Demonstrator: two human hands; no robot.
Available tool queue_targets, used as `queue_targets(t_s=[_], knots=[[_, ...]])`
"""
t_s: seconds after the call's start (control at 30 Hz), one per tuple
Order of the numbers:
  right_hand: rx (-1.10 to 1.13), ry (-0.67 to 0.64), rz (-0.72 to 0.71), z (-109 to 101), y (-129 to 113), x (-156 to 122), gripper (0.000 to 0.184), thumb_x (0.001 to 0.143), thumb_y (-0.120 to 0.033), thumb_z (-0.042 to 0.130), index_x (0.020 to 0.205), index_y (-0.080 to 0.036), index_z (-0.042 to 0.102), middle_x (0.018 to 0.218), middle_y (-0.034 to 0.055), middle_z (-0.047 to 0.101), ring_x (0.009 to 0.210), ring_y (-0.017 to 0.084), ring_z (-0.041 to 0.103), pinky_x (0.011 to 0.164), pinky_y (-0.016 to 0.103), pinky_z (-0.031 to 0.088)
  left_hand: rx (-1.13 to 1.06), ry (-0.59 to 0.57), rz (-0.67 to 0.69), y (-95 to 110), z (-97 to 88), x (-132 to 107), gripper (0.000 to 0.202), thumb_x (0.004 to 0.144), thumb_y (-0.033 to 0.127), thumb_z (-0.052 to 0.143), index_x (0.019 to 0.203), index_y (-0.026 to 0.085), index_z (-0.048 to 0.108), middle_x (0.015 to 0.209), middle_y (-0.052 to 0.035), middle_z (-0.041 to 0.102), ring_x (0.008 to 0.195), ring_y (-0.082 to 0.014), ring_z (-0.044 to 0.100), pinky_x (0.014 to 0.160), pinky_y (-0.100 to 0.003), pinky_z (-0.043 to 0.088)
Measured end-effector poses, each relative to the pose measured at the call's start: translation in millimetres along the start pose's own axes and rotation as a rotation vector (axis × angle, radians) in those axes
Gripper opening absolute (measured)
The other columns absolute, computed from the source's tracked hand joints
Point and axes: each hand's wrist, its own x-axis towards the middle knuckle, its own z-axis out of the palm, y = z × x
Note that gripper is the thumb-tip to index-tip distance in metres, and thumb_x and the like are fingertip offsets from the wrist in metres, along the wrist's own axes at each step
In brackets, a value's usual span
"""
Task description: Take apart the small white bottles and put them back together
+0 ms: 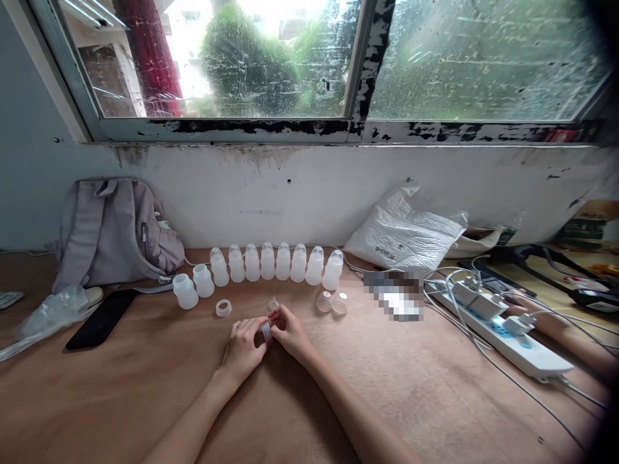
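My left hand [244,348] and my right hand [289,332] meet at the middle of the brown table [145,386]; together they pinch a small clear ring-shaped cap part [265,330]. A clear teat [273,303] lies just beyond my fingers. A row of several translucent white bottles [275,263] stands behind, most with clear caps on; two bottles at the left [193,287] are uncapped. A loose white ring [223,308] lies left of my hands, and two clear domed caps [331,303] lie to the right.
A grey backpack [116,232] leans on the wall at the left, with a black phone [101,319] and a plastic bag [48,316] before it. At the right lie a white plastic bag [406,235], a power strip with chargers and cables [503,328], and another person's forearm [565,335].
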Motion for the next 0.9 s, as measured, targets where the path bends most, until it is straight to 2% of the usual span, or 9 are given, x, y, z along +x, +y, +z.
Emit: queue_targets(t_s=[0.13, 0.27, 0.37, 0.47, 0.57, 0.73, 0.9], knots=[[-0.100, -0.010, -0.066, 1, -6, -2, 0.025, 0.057, -0.005, 0.042, 0.077, -0.020, 0.046, 0.065, -0.0041, 0.049, 0.057, 0.009, 0.045, 0.052, 0.020, 0.036, 0.032, 0.006, 0.040, 4, -1.2, 0, 0.034, 0.067, 0.018, 0.054, 0.101, 0.021, 0.051, 0.100, -0.0053, 0.061, 0.094, -0.0217, 0.054, 0.086, -0.039, 0.036], [-0.310, -0.052, -0.181, 0, -13, -5, 0.030, 0.054, -0.002, 0.039, 0.077, -0.020, 0.045, 0.070, -0.0027, 0.049, 0.063, 0.011, 0.045, 0.058, 0.022, 0.037, 0.098, 0.056, 0.055, 2, 0.5, -1, 0.031, 0.068, 0.020, 0.053, 0.098, 0.019, 0.048, 0.099, -0.0056, 0.060, 0.095, -0.0213, 0.054, 0.093, -0.041, 0.033], [-0.457, 0.007, -0.229, -5, -12, -4, 0.027, 0.057, -0.005, 0.042, 0.079, -0.020, 0.045, 0.077, 0.0000, 0.048, 0.070, 0.014, 0.046, 0.064, 0.025, 0.039, 0.190, 0.103, 0.042, -6, 0.5, 0, 0.031, 0.073, 0.024, 0.049, 0.103, 0.019, 0.045, 0.105, -0.0077, 0.058, 0.105, -0.0225, 0.050, 0.096, -0.042, 0.030], [-0.599, 0.119, -0.216, -12, -6, -1, 0.023, 0.062, -0.008, 0.043, 0.083, -0.019, 0.046, 0.083, 0.0032, 0.048, 0.080, 0.017, 0.046, 0.072, 0.029, 0.039, 0.313, 0.132, 0.007, -17, -1.7, 6, 0.035, 0.079, 0.026, 0.043, 0.113, 0.016, 0.040, 0.114, -0.0109, 0.054, 0.118, -0.0243, 0.038, 0.100, -0.047, 0.021], [-0.693, 0.191, -0.168, -18, 0, 4, 0.016, 0.069, -0.011, 0.042, 0.082, -0.019, 0.048, 0.084, 0.0049, 0.048, 0.081, 0.018, 0.047, 0.073, 0.031, 0.039, 0.402, 0.120, -0.068, -25, -4.1, 14, 0.036, 0.082, 0.029, 0.039, 0.116, 0.015, 0.040, 0.121, -0.0123, 0.050, 0.123, -0.0256, 0.030, 0.101, -0.052, 0.013], [-0.753, 0.188, -0.149, -20, 2, 4, 0.019, 0.072, -0.014, 0.042, 0.088, -0.019, 0.051, 0.084, 0.0049, 0.050, 0.078, 0.017, 0.049, 0.071, 0.029, 0.040, 0.525, 0.109, -0.189, -31, -4.7, 21, 0.038, 0.081, 0.037, 0.041, 0.117, 0.025, 0.045, 0.134, -0.0104, 0.034, 0.127, -0.0284, 0.018, 0.099, -0.057, 0.009], [-0.856, 0.208, -0.090, -19, 4, 4, 0.016, 0.073, -0.018, 0.047, 0.087, -0.018, 0.053, 0.086, 0.0066, 0.053, 0.083, 0.020, 0.048, 0.072, 0.032, 0.038, 0.524, 0.049, -0.284, -38, -2.6, 23, 0.041, 0.082, 0.042, 0.036, 0.121, 0.029, 0.043, 0.134, -0.0108, 0.032, 0.127, -0.0290, 0.017, 0.096, -0.060, 0.011]])
